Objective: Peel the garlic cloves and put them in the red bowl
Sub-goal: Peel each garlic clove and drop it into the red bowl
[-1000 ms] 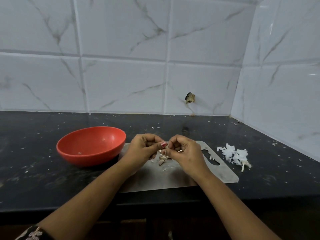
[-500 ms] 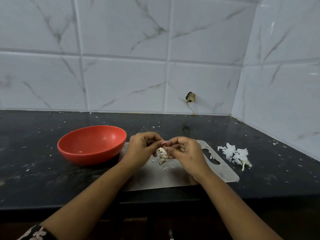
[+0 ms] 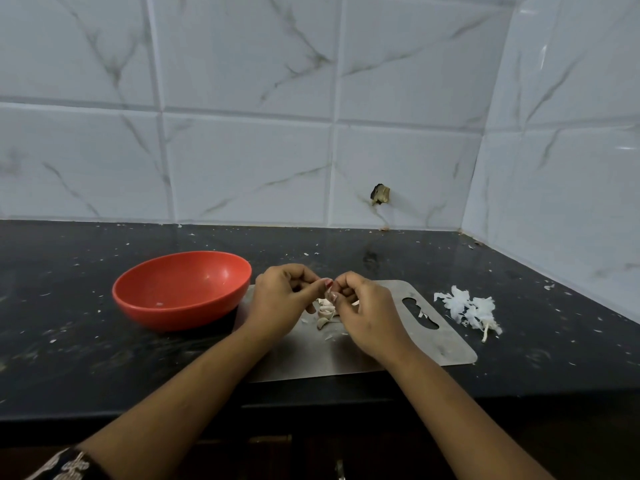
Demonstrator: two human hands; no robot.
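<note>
View from the head, read from near to far. A patterned sleeve [image 3: 69, 462] marks the left forearm. Both forearms reach over the front edge of the dark table [image 3: 69, 358] and converge above a steel cutting board [image 3: 446, 344]. The left hand [image 3: 280, 299] and the right hand [image 3: 363, 313] meet tip to tip, raised a little above the board. Their fingers [image 3: 346, 282] are curled in, and the tips pinch a small pale piece, judged to be a garlic clove [image 3: 329, 293]; most of it is hidden by the fingertips. The two-handed pinch probably lets one hand steady the clove while a nail of the other lifts the skin. Holding it over the board lets scraps fall there.

Directly below the hands lie the loose cloves [image 3: 325, 315], amid flecks of skin and within easy reach for the next pick. The red bowl [image 3: 173, 315] stands on the table touching the board's left edge, so a peeled clove has only a short way to go. Only a pale speck shows inside it, which suggests the task is at an early stage. A heap of white skins [image 3: 467, 310] lies on the table just right of the board, kept apart from the bowl. Behind is the tiled wall [image 3: 242, 150], which has a small broken hole [image 3: 380, 194].
</note>
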